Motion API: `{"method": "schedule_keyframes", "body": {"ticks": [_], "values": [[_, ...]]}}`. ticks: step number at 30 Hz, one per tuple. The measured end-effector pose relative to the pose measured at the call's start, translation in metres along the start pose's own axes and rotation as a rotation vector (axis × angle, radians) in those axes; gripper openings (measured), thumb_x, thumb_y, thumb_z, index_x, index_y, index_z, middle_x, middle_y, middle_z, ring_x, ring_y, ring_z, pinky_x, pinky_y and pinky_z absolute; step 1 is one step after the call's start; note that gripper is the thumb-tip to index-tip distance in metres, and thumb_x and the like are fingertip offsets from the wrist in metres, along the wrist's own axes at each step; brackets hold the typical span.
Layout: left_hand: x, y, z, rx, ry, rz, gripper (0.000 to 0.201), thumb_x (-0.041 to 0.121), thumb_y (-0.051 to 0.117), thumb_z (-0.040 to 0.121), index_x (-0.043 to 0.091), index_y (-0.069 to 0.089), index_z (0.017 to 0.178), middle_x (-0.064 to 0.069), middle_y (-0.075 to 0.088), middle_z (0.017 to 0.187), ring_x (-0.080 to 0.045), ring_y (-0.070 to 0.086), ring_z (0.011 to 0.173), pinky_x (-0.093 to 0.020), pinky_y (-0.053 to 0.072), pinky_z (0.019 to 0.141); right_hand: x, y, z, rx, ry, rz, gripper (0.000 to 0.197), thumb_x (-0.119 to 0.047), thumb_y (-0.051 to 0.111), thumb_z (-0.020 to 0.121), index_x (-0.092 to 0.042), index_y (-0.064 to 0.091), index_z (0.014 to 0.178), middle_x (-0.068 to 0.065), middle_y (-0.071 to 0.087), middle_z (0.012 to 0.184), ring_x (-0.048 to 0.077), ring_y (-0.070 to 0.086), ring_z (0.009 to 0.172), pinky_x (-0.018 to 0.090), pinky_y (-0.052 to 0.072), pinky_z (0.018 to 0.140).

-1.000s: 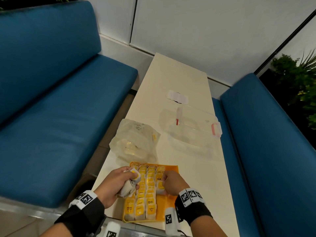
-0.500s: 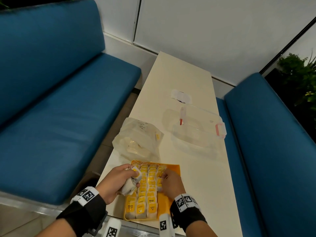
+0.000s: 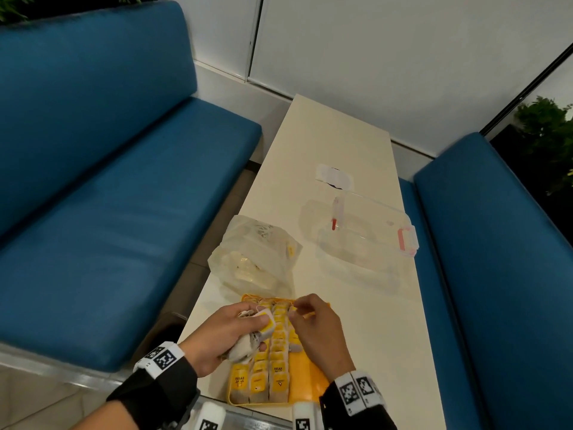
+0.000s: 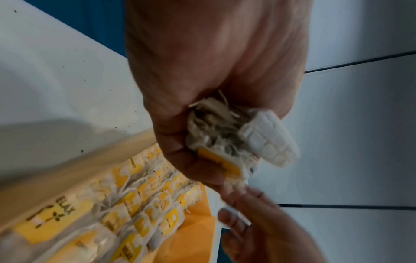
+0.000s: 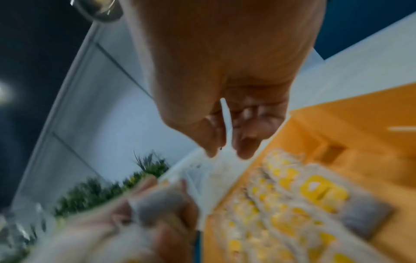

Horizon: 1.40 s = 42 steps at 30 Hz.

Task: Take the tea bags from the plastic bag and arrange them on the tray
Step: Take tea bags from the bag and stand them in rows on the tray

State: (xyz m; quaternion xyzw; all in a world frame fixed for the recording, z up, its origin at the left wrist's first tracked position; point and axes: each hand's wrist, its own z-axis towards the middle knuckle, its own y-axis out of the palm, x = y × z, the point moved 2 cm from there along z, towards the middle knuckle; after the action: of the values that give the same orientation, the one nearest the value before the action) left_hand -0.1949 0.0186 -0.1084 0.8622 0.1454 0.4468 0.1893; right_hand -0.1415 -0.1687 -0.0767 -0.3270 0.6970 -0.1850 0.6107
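An orange tray (image 3: 310,377) lies at the table's near edge, with rows of yellow-tagged tea bags (image 3: 277,373) filling its left part. My left hand (image 3: 262,333) hovers over the tray's left side and grips a bunch of tea bags (image 4: 236,138), tags and strings sticking out. My right hand (image 3: 296,313) hangs just right of that bunch above the rows, fingers loosely curled; the right wrist view shows a gap between thumb and fingers (image 5: 245,149) with nothing in it. The plastic bag (image 3: 257,256) sits behind the tray with pale tea bags inside.
A clear plastic box (image 3: 362,240) with red latches stands on the table (image 3: 372,336) behind and right of the tray. A small white item (image 3: 333,176) lies farther back. Blue benches (image 3: 108,228) run along both long sides of the narrow table.
My right hand has lifted off the tea bag rows and moved up and left, close to the bunch in my left hand. The left hand kept its grip.
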Motion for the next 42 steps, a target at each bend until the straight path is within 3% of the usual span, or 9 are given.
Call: {"method": "schedule_keyframes", "body": {"ticks": [4,8,17,23,27,31,36,39,42], "values": [[0.0,0.012,0.003,-0.119,0.062,0.137,0.04,0.024,0.081,0.086,0.0,0.067,0.116,-0.016,0.075,0.108,-0.027,0.073,0.092,-0.041,0.061,0.081,-0.023,-0.011,-0.009,-0.29,-0.015,0.318,0.019,-0.007,0.067,0.091,-0.017,0.071,0.107,-0.001,0.069,0.089,0.013,0.063,0.066,0.012,0.044,0.056],[0.001,0.016,0.006,-0.126,0.105,0.241,0.07,0.052,0.092,0.063,0.005,0.071,0.111,-0.017,0.075,0.111,-0.028,0.072,0.101,-0.05,0.055,0.096,-0.024,-0.02,-0.008,-0.335,-0.018,0.29,0.026,0.003,0.069,0.086,-0.01,0.071,0.108,0.005,0.065,0.089,0.012,0.06,0.065,0.014,0.046,0.06],[0.005,0.02,0.006,-0.106,0.077,0.133,0.028,0.013,0.074,0.088,-0.001,0.066,0.11,-0.015,0.073,0.089,-0.024,0.071,0.072,-0.031,0.059,0.063,-0.014,-0.031,-0.007,-0.304,0.002,0.247,0.008,0.004,0.07,0.084,0.0,0.07,0.091,0.004,0.066,0.074,0.011,0.06,0.061,0.018,0.047,0.059],[0.002,0.011,0.006,-0.057,0.058,0.083,0.032,0.01,0.074,0.089,0.003,0.062,0.118,-0.024,0.073,0.1,-0.03,0.067,0.074,-0.033,0.059,0.064,-0.008,-0.048,-0.005,-0.208,0.011,0.248,0.004,0.0,0.073,0.082,-0.003,0.071,0.084,-0.001,0.066,0.062,0.008,0.058,0.055,0.014,0.041,0.053],[0.004,0.01,0.006,-0.012,0.117,0.159,0.029,0.011,0.075,0.09,0.016,0.071,0.118,-0.014,0.076,0.109,-0.031,0.074,0.086,-0.039,0.061,0.078,-0.003,-0.046,-0.003,-0.17,0.042,0.163,0.009,-0.002,0.076,0.079,-0.011,0.073,0.076,0.002,0.071,0.069,0.011,0.061,0.06,0.023,0.049,0.061],[0.009,0.015,0.007,-0.04,0.179,0.283,0.03,0.015,0.079,0.087,0.03,0.078,0.112,-0.002,0.074,0.122,-0.023,0.074,0.105,-0.044,0.06,0.091,-0.005,-0.045,-0.003,-0.186,0.044,0.243,0.003,0.0,0.073,0.083,-0.002,0.071,0.084,0.004,0.066,0.064,0.012,0.061,0.057,0.014,0.042,0.051],[0.011,0.027,0.011,0.018,0.262,0.565,0.016,0.026,0.083,0.083,0.04,0.08,0.092,0.018,0.077,0.099,0.0,0.071,0.091,-0.036,0.056,0.095,-0.01,-0.036,-0.007,-0.197,0.024,0.271,0.003,0.0,0.072,0.085,-0.002,0.07,0.085,0.0,0.066,0.067,0.016,0.063,0.058,0.014,0.042,0.05],[0.008,0.026,0.015,0.071,0.274,0.606,0.005,0.03,0.083,0.084,0.034,0.08,0.085,0.013,0.077,0.09,-0.004,0.07,0.075,-0.042,0.056,0.09,-0.005,-0.03,-0.008,-0.156,0.059,0.33,0.004,-0.001,0.07,0.086,-0.004,0.068,0.085,0.002,0.065,0.072,0.021,0.066,0.061,0.022,0.042,0.048],[0.004,0.024,0.017,0.108,0.282,0.621,0.002,0.034,0.082,0.084,0.034,0.081,0.085,0.016,0.076,0.092,-0.003,0.07,0.085,-0.036,0.055,0.091,-0.003,-0.024,-0.013,-0.159,0.114,0.378,0.003,0.004,0.067,0.087,0.004,0.065,0.09,0.01,0.065,0.07,0.022,0.068,0.062,0.025,0.046,0.047]]}}
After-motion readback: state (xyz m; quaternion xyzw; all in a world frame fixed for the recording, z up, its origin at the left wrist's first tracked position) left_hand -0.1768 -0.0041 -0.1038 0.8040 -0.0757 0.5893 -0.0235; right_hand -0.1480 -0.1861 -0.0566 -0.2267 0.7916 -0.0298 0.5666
